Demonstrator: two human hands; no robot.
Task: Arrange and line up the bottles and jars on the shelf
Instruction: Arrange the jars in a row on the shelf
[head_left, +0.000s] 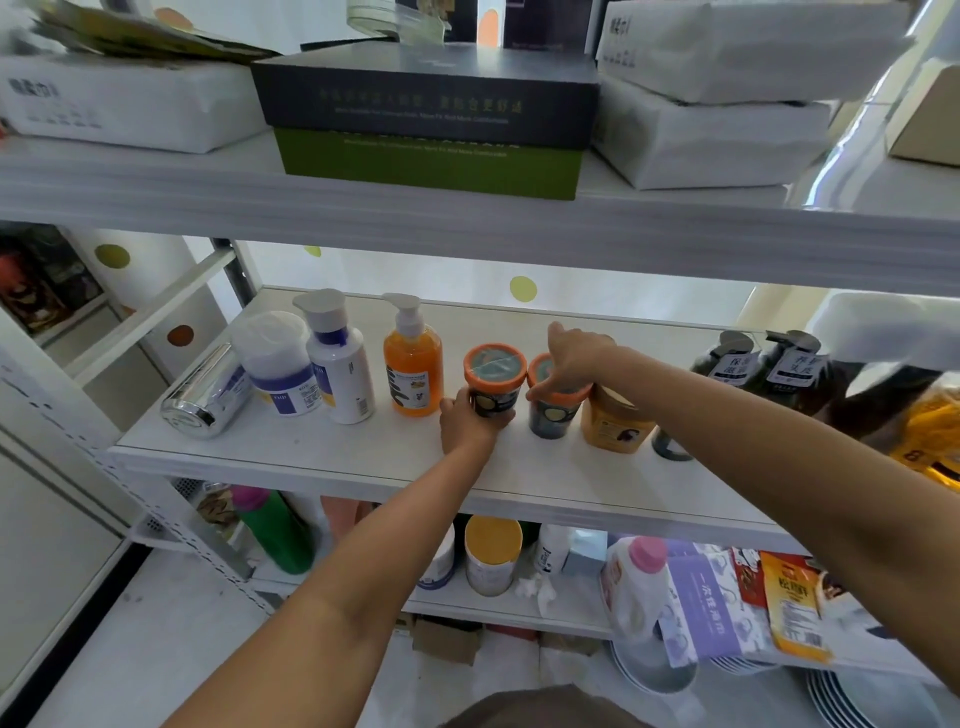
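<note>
Along the white middle shelf (322, 452) stand, from the left, a silver can (202, 389) lying on its side, two white-and-blue bottles (278, 364) (340, 358) and an orange pump bottle (414, 358). My left hand (470, 421) grips the base of a dark jar with an orange lid (494, 371). My right hand (571, 361) rests over the lid of a second orange-lidded jar (553, 413) beside it. A yellow jar (615, 423) stands right of that, partly hidden by my forearm. Dark bottles (727, 358) (792, 358) stand farther right.
The upper shelf holds white packs (124, 104), a dark box on a green box (426, 119) and more white packs (711, 140). The lower shelf carries a green bottle (275, 530), a yellow-lidded tin (491, 556), a pink-capped bottle (636, 577) and packets (789, 597). Plates (862, 696) sit below.
</note>
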